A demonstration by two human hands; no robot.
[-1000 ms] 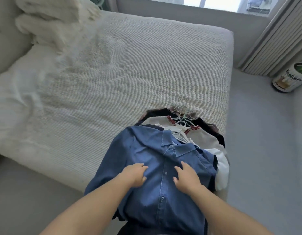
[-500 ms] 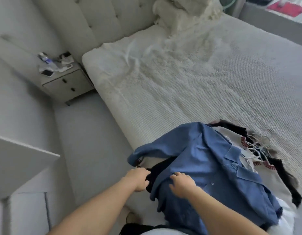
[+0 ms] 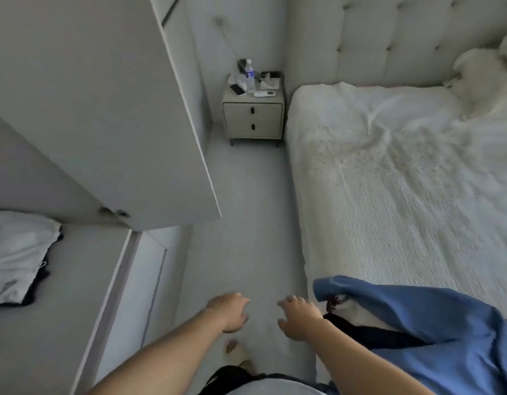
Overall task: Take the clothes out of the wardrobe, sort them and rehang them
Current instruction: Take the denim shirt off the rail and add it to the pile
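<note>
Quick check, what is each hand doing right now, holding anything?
Left hand: open, fingers loosely curled, holding nothing, above the floor.
Right hand: open, holding nothing, beside the blue shirt.

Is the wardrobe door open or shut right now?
Open. The wardrobe door stands swung out over the floor, its bottom corner hanging free, with folded clothes visible inside.

Your left hand (image 3: 228, 312) and right hand (image 3: 299, 319) now off the blue shirt (image 3: 434, 332), hanging with loose fingers over the floor, your view swung left from the bed to the wardrobe door (image 3: 104, 109) and nightstand (image 3: 253, 115)
</note>
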